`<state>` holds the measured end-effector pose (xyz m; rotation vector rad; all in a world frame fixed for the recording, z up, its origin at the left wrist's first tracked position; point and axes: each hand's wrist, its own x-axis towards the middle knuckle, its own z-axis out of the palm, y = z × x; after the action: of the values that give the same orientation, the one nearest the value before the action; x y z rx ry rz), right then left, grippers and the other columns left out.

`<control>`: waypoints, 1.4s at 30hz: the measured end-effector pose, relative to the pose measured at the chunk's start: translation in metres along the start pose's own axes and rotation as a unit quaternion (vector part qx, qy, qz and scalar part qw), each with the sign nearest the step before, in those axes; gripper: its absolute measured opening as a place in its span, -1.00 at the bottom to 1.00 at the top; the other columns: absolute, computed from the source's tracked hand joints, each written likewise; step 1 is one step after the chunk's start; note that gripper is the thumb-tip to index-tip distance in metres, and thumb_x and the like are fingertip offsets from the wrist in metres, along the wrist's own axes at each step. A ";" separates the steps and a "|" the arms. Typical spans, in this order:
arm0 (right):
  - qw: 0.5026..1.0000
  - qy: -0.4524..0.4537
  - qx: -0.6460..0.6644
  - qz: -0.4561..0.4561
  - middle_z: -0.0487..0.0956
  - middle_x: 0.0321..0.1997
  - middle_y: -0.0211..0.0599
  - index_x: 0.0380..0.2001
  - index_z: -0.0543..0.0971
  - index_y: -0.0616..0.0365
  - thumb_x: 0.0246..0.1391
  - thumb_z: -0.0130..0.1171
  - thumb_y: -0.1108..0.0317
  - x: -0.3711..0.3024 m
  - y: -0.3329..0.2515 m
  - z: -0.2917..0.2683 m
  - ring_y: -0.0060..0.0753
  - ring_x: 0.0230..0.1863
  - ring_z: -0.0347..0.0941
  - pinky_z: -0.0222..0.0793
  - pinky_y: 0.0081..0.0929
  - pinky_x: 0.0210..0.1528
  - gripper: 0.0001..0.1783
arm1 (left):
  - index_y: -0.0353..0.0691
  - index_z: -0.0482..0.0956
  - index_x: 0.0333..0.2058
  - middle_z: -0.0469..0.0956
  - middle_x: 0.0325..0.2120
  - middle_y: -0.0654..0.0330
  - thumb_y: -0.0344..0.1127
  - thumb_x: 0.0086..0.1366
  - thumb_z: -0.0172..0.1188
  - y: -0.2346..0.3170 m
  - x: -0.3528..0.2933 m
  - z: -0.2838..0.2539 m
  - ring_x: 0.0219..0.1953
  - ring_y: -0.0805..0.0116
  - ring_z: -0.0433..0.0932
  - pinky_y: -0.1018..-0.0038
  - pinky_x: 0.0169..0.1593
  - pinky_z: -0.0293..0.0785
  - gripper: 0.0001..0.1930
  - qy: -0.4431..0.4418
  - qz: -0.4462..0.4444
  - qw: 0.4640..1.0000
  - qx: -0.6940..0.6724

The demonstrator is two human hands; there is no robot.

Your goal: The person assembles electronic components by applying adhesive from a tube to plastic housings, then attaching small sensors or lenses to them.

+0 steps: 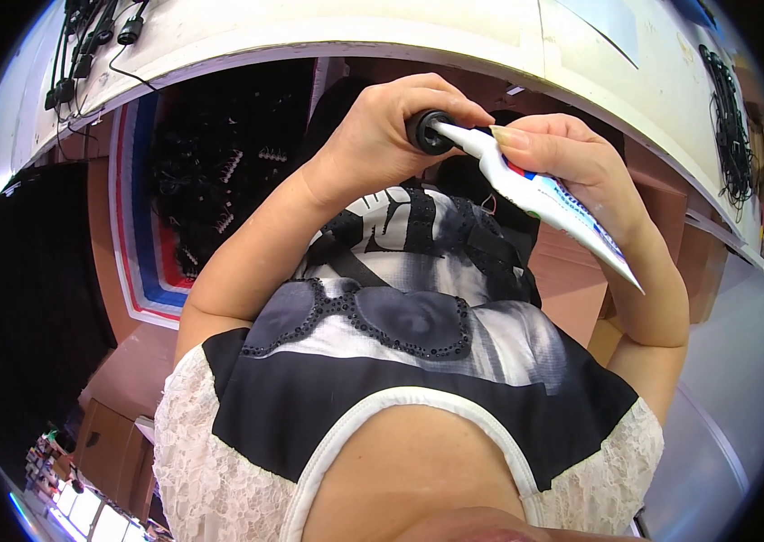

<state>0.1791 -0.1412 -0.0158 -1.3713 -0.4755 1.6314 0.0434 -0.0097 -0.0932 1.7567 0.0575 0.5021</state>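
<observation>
My left hand (377,126) is closed round a round black hollow plastic part (427,133), its open end facing right. In my right hand (585,163) is a white squeeze tube (571,212) with blue and red print, gripped between thumb and fingers. The tube's long white nozzle (459,135) reaches to the mouth of the black part; how deep it goes in cannot be made out. Its flat tail end points down and right. Both hands are held in front of my chest, near the table's front edge.
A long white table (382,23) curves across the top. Black cables with plugs (84,54) lie at its left, and a coiled black cable bundle (725,135) at its right. Below stands a bag with red, white and blue edges (133,226), full of black parts. Brown cardboard (571,294) is behind my right arm.
</observation>
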 end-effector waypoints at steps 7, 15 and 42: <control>0.999 0.003 -0.044 0.017 0.52 -0.62 -0.47 -0.51 0.58 0.19 -0.02 0.14 0.23 0.001 -0.003 0.001 -0.81 -0.67 0.33 0.15 -0.85 -0.62 -0.77 | -0.24 0.57 -0.30 0.53 -0.38 0.21 -0.50 -0.09 0.27 -0.001 -0.002 0.001 -0.32 0.43 0.52 0.59 -0.22 0.45 -0.72 0.010 -0.029 0.999 0.014; 1.000 0.018 -0.016 0.008 0.49 -0.63 -0.41 -0.46 0.53 0.30 0.00 0.09 0.25 0.007 -0.003 -0.007 -0.77 -0.69 0.29 0.14 -0.83 -0.64 -0.73 | -0.27 0.57 -0.31 0.54 -0.39 0.22 -0.52 -0.08 0.27 -0.007 0.008 0.000 -0.33 0.44 0.52 0.60 -0.24 0.43 -0.74 0.027 -0.044 0.999 -0.003; 0.823 -0.093 -0.554 -0.082 0.48 -0.22 -0.06 -0.15 0.39 0.24 0.00 0.08 0.14 0.072 0.072 -0.049 -0.15 -0.19 0.42 0.32 -0.32 -0.14 -0.57 | -0.28 0.17 0.08 0.35 -0.41 0.28 -0.34 0.16 0.10 0.030 0.024 -0.015 -0.39 0.60 0.28 0.69 -0.30 0.21 -0.48 0.018 -0.031 0.961 -0.275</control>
<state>0.1991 -0.1304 -0.1268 -1.8729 -1.8108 1.3332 0.0534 0.0040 -0.0556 1.1973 -0.0015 0.4515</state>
